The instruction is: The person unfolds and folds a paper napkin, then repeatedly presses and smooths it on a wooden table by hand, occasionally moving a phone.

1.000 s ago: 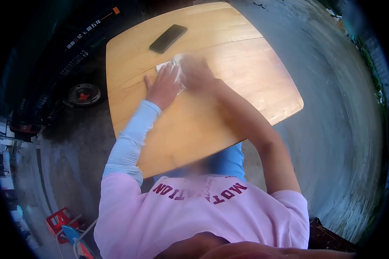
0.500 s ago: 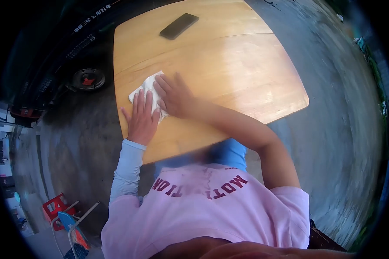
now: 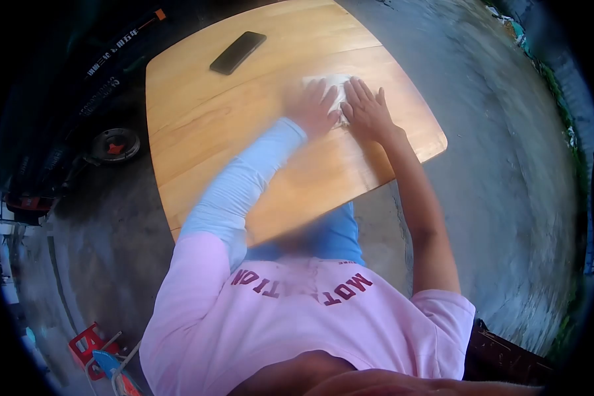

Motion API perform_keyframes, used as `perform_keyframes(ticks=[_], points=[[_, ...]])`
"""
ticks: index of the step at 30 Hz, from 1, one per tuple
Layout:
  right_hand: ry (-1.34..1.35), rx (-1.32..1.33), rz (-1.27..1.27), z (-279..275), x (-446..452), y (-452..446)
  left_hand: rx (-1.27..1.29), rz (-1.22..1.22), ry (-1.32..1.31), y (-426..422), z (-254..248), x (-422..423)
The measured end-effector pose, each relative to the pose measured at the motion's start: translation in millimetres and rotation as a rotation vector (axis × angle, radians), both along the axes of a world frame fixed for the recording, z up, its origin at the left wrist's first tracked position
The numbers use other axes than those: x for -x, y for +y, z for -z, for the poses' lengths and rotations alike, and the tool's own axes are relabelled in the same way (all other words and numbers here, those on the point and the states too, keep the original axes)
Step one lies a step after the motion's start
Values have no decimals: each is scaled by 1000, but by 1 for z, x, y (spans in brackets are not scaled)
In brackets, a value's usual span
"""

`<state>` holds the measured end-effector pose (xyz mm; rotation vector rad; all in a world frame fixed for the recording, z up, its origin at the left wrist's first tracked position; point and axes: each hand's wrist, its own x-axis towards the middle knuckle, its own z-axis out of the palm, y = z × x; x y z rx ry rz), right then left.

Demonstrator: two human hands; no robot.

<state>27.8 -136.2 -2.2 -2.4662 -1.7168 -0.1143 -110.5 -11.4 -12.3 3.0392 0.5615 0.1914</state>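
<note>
Pressed flat on a white cloth (image 3: 338, 92) are both my hands, on the right part of a light wooden table (image 3: 198, 132). My left hand (image 3: 313, 111), beyond a pale blue sleeve, lies over the cloth's left side with fingers outstretched, somewhat blurred. Covering its right side, my right hand (image 3: 371, 117) is flat too, with the thumb side toward me partly hidden. Neither hand is wrapped around the cloth. A dark smartphone (image 3: 237, 53) rests on the far left part of the table, apart from both hands.
A dark vehicle with white lettering and a wheel (image 3: 115, 145) stands left of the table. At the lower left are a red stool (image 3: 89, 346) and a blue chair (image 3: 109, 366). Concrete floor (image 3: 482, 198) surrounds the table, whose rounded corner points right.
Both hands have slid the cloth from the table's left side across to the right. The view has shifted slightly, and the phone stays at its place on the table.
</note>
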Motion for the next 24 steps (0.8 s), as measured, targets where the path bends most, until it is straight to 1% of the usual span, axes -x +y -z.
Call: perform_keyframes(ticks=[1,2,3,5,8,9,10,11,14,16,17,20,21,22,23,24], points=[[3,8,54,0,-9,-15,-8,46,8,-13,-4,-14],[20,4,95,2,-17,-32,55,84,-52,-26,1,-25],[33,-6,134,3,-22,-49,27,131,-185,-40,11,-33],[39,40,187,-4,-24,-79,28,182,-192,-67,11,-43],[155,102,203,-14,-34,-99,79,268,-278,-78,36,-62],[186,72,189,-17,-37,-97,112,281,-277,-74,42,-69],[217,29,255,-6,-44,-91,137,299,-282,-68,46,-76],[87,-43,220,15,-56,-84,167,314,-282,-61,47,-84],[115,-20,284,10,-54,-39,177,252,-246,-32,38,-91],[133,22,287,-3,-46,-9,152,133,-120,-11,9,-78],[124,53,262,-9,-40,5,148,67,-55,-1,-1,-69],[73,186,168,-27,-15,56,138,-38,-39,41,2,-48],[46,253,128,-29,-4,73,120,-72,-6,50,-6,-30],[-26,198,57,-23,5,87,109,-113,35,60,-15,-9],[-86,148,-25,-11,16,103,127,-164,37,74,-13,10],[-60,10,-44,10,25,130,115,-201,1,92,-2,28]])
